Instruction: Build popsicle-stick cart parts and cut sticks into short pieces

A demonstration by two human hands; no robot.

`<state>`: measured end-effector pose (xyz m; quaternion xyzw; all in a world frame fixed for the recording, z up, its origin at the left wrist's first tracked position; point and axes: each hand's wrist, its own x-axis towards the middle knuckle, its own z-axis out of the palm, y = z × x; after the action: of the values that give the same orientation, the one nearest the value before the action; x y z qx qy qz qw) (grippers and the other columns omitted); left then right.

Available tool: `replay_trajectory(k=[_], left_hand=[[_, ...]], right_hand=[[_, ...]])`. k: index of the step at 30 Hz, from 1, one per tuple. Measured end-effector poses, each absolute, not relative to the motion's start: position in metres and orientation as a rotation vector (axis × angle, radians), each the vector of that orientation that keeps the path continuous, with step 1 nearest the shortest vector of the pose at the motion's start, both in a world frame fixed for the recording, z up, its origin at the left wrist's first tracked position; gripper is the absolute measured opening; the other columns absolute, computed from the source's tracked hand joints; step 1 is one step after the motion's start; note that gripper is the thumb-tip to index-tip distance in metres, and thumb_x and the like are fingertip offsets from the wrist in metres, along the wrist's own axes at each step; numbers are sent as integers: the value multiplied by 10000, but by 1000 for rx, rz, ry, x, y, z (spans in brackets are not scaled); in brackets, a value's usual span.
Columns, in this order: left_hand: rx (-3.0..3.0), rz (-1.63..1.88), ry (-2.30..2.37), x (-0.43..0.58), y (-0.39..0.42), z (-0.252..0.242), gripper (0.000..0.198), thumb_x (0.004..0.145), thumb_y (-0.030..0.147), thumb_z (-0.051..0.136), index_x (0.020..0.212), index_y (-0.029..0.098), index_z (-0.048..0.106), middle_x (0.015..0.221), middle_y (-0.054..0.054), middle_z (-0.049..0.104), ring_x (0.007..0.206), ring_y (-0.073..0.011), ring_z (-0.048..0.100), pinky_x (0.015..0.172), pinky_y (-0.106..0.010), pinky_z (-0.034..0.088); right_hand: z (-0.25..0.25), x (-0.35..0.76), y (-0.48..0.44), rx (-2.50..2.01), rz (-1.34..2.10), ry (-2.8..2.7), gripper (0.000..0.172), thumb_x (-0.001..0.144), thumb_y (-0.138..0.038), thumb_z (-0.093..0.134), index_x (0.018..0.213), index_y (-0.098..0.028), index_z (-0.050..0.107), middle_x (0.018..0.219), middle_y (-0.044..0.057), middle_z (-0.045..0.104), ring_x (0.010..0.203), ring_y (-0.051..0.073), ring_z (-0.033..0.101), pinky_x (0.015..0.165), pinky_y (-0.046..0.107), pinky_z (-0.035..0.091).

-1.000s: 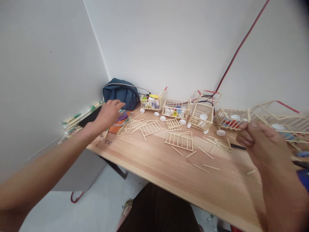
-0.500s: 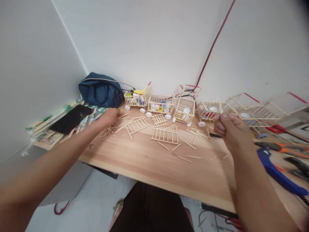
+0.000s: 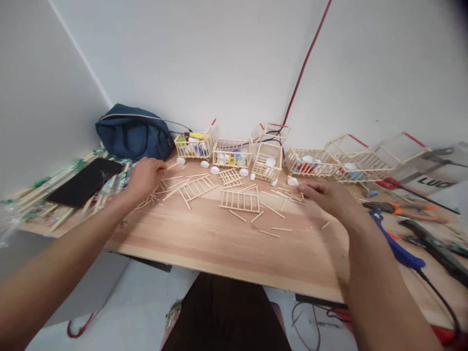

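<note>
My left hand [image 3: 144, 176] rests on the wooden table [image 3: 226, 248] at a small heap of short sticks [image 3: 155, 194], just in front of a blue bag [image 3: 133, 131]. Its fingers curl down out of sight. My right hand [image 3: 325, 195] lies low over the table, fingers stretched left, tips at a bunch of loose sticks [image 3: 292, 195]. Between the hands lie ladder-like stick panels [image 3: 239, 200], a second stick panel [image 3: 195, 187] among them. Behind them a row of small stick carts [image 3: 232, 153] stands along the wall, with white caps [image 3: 215, 170] beside them.
A black phone [image 3: 84, 181] lies on bundles of sticks at the far left. Orange-handled pliers [image 3: 402, 207], a blue-handled tool [image 3: 397, 243] and dark tools lie at the right. A red cable [image 3: 303, 68] runs up the wall. The table's front edge is close to me.
My view has swung right. My right hand has dropped from a raised pinch to lie low on the table. My left hand has come back from the bag to the stick heap.
</note>
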<state>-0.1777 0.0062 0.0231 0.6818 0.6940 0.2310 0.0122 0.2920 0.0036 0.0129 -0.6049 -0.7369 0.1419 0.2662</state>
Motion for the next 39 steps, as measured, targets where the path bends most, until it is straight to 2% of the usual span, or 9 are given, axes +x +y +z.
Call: replay_trajectory(k=[3,6,13,18,20,23,26,30,39], left_hand=[[1944,959,2086,-159,-3,30,86,723,224,612,725,159,669,719,-41,670,693,-183,568,667,-275,386],[1442,1097,1611,-125,-16,30,140,669,248,732,703,146,642,617,5,617,563,-111,523,592,-230,403],[912,908,890,-33,-36,8,309,587,235,868,759,106,646,704,-18,665,595,-72,594,611,-190,481],[887,780,762,8,-30,3,301,605,232,868,736,100,631,685,-29,681,566,-65,595,585,-184,473],[889,744,747,18,-26,4,297,610,236,867,739,95,640,720,-47,699,571,-67,601,588,-190,474],[895,730,751,26,-21,4,293,616,247,865,738,94,647,742,-55,708,582,-68,609,593,-190,472],[882,739,748,29,-18,2,311,608,264,871,736,100,640,716,-35,694,583,-63,608,601,-184,472],[866,706,738,30,-22,-3,374,555,289,897,740,95,637,731,-36,689,577,-60,599,561,-175,450],[867,721,816,33,-31,-4,403,490,267,913,727,103,631,623,-1,652,538,-61,571,568,-193,451]], right_hand=[[7,298,-6,-1702,318,-2080,326,779,-467,542,670,-191,676,577,8,589,534,140,487,522,261,320],[-3,298,-22,-1745,322,-2107,314,784,-445,510,621,-192,600,531,0,535,509,133,444,508,260,294],[-23,289,-45,-1938,244,-2047,268,824,-389,497,634,-206,544,609,18,594,571,154,493,546,270,302],[-22,288,-45,-1966,213,-2061,167,819,-362,564,736,-217,572,656,19,632,587,171,545,553,277,339],[-13,283,-48,-1809,170,-2056,154,826,-363,590,848,-211,602,777,41,669,654,181,588,597,290,394],[2,266,-56,-1438,167,-2095,289,853,-380,616,1085,-212,584,1043,82,666,833,197,623,695,311,456],[10,243,-62,-1241,214,-2183,407,848,-379,660,1204,-225,536,1016,66,653,882,198,614,740,317,474],[0,225,-59,-1187,247,-2190,396,842,-337,681,1189,-223,527,948,49,645,855,188,607,774,327,477],[-9,221,-58,-1322,508,-1949,289,785,-323,700,1017,-205,572,811,7,623,692,143,553,627,267,424]])
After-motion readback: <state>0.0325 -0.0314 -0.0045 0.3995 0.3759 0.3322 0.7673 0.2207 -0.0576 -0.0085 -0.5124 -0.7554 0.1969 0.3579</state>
